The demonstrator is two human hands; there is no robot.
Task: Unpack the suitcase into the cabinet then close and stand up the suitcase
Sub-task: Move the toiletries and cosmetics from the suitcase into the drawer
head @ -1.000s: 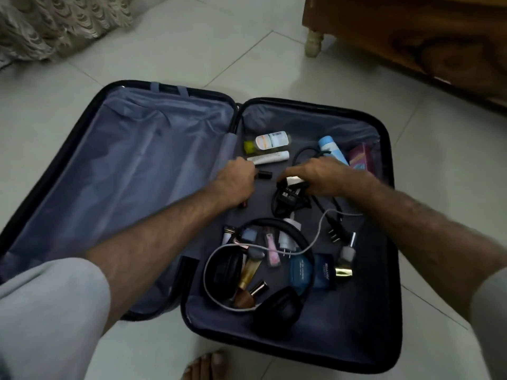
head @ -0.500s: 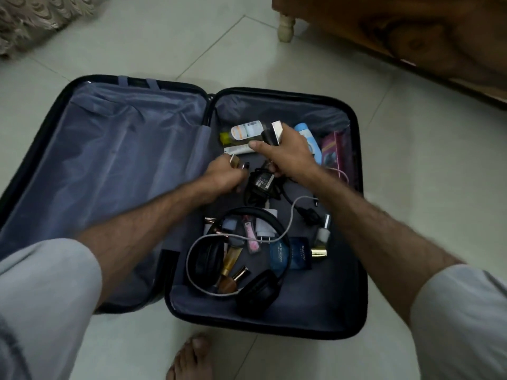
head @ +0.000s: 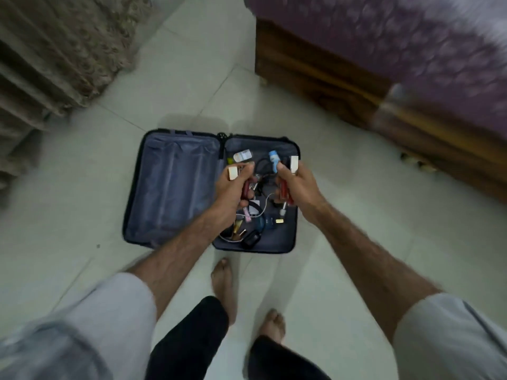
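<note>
A dark suitcase (head: pixel 175 187) lies open flat on the tiled floor, its left half bare grey lining. The right half holds a small white-labelled bottle (head: pixel 242 155), a blue-capped tube (head: pixel 273 160), black headphones (head: pixel 251 238), cables and several small cosmetics. My left hand (head: pixel 233 187) grips a red tube with a white cap (head: pixel 233 172) above the case. My right hand (head: pixel 297 187) grips a second red tube with a white cap (head: pixel 294 163). Both hands hover well above the suitcase. No cabinet is in view.
A wooden bed frame (head: pixel 315 67) with a purple cover (head: pixel 411 37) stands at the upper right. A beige curtain (head: pixel 55 50) hangs at the upper left. My bare feet (head: pixel 223 286) stand just in front of the suitcase on pale tiles.
I have risen, so the suitcase now looks far smaller and farther below. Both hands have lifted out of the right half, each holding a red white-capped tube.
</note>
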